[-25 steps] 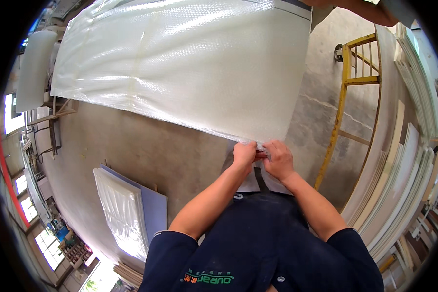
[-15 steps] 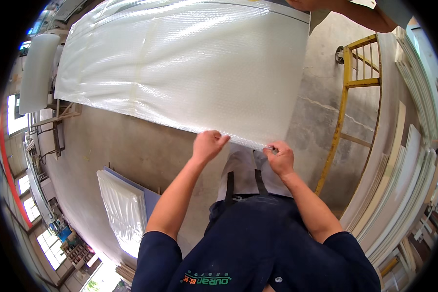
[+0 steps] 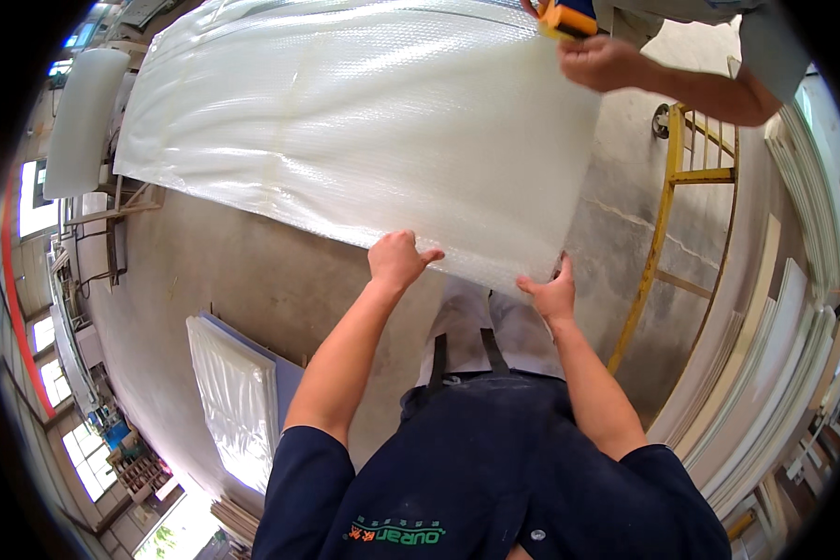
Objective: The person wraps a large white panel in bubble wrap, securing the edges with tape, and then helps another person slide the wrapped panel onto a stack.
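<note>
A large flat panel covered in clear bubble wrap (image 3: 373, 140) stretches out in front of me, its near edge at my waist. My left hand (image 3: 401, 261) is closed over that near edge, fingers curled on the wrap and the thumb pointing right. At the near right corner, my right hand (image 3: 552, 297) has its thumb and forefinger spread apart, touching the wrap's edge; its other fingers are mostly hidden. Across the panel, a co-worker's hand (image 3: 607, 63) is by an orange and dark blue tape dispenser (image 3: 566, 21) above the far right corner.
To the right stands a yellow metal frame (image 3: 663, 224) with a caster wheel (image 3: 661, 121). Long boards (image 3: 765, 373) lean along the right side. A plastic-wrapped panel (image 3: 233, 392) stands at lower left, and a pale roll (image 3: 85, 121) at far left.
My right hand has loosened from a pinch and spread its thumb and forefinger, shifting slightly right. My left thumb has stretched out. The co-worker's arm has come nearer, bringing the tape dispenser into view.
</note>
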{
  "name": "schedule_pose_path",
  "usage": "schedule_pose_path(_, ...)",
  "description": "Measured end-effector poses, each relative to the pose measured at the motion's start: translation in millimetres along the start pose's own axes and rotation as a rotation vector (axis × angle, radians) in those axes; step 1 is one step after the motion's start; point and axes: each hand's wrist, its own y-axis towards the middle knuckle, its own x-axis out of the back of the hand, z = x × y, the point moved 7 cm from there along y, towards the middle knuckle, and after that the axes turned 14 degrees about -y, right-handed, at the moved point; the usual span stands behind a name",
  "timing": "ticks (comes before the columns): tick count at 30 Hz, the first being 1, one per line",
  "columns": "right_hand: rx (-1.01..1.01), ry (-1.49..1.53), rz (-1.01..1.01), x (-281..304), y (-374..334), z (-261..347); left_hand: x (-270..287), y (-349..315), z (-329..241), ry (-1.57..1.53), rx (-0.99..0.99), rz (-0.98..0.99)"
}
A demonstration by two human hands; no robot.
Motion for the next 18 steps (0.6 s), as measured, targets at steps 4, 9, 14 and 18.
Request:
schedule_pose_path(4,0.018,0.160,0.230,-16,12,-3,24,7,43,0.018,0.053,-0.068)
schedule_pose_path(9,0.010,0.688,0.312,-66,40,-75,21,25,57,-0.037,0.103,-0.020)
schedule_pose_path(14,-0.341,0.928,0.521,-51,9,-50,16,24,70,-0.053,0.127,0.003)
schedule_pose_path(18,-0.197,0.722,0.761,-85,27,-100,20,31,62,-0.082,0.139,0.030)
